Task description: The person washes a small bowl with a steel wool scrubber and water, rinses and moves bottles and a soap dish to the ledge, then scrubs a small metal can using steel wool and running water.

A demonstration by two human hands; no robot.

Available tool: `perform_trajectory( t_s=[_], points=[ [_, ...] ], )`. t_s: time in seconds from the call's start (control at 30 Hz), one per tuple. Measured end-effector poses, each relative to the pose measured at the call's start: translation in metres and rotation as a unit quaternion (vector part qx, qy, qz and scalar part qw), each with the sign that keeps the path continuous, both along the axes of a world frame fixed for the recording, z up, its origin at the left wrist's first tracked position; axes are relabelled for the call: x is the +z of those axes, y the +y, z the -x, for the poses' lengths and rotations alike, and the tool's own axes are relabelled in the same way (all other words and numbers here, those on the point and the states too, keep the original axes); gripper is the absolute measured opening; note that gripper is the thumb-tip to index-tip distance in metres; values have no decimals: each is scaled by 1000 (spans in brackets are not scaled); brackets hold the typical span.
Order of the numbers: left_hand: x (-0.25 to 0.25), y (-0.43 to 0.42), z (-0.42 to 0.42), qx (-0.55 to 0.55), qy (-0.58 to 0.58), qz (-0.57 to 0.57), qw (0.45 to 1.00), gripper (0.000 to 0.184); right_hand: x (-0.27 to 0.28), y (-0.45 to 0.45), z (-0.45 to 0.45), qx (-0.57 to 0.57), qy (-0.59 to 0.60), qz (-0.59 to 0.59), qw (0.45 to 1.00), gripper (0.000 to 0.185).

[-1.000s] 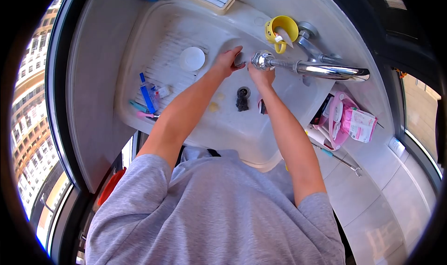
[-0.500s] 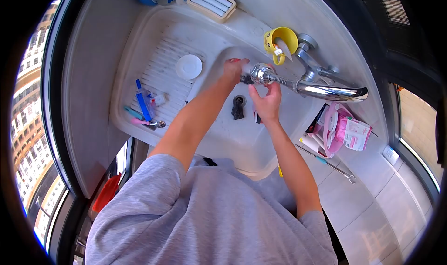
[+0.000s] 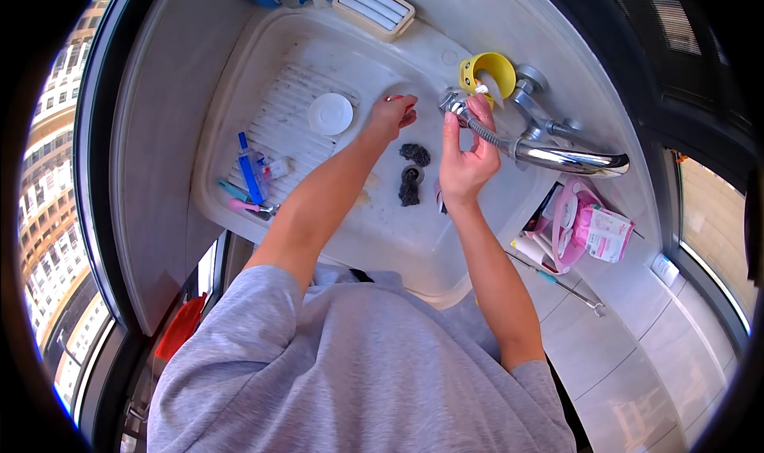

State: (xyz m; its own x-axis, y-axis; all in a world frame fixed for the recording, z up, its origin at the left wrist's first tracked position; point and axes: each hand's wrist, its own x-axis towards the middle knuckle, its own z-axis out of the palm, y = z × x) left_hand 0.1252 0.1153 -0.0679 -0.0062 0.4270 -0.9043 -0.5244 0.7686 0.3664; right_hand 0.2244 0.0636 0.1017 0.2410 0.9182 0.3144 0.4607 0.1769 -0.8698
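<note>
My right hand [image 3: 469, 155] is raised at the chrome faucet head [image 3: 454, 103], its thumb and fingers round the flexible neck just behind it. My left hand [image 3: 394, 113] is over the basin to the left, fingers curled; whether it holds something is hidden. Below and between the hands, a dark wet clump [image 3: 415, 155] lies on the white sink floor [image 3: 382, 238]. A second dark clump [image 3: 409, 189] sits at the drain, just under the first. A small dark and pink item [image 3: 440, 197] lies partly hidden beside my right wrist.
A white round dish [image 3: 330, 114], a blue brush [image 3: 251, 174] and pink-handled tool [image 3: 243, 206] lie on the ribbed drainboard. Behind are a soap rack [image 3: 373, 9] and yellow cup [image 3: 490, 69]. The chrome spout [image 3: 569, 158] crosses the right side, near a pink basket [image 3: 567, 230].
My right hand has risen to the faucet head and closed round its neck. The upper dark clump, earlier by my left hand, now lies on the sink floor.
</note>
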Motion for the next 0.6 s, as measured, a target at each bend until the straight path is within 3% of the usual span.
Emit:
perform_trajectory(
  t_s=[0.3, 0.53, 0.6],
  points=[
    [6, 7, 7, 32, -5, -6, 999, 24, -4, 4, 7, -18, 26, -9, 999, 34],
    [14, 10, 5, -2, -33, -20, 999, 25, -2, -3, 0, -18, 1, 8, 1000, 35],
    [16, 9, 2, -22, -29, -35, 999, 31, -3, -11, -6, 20, 13, 81, 996, 40]
  ],
)
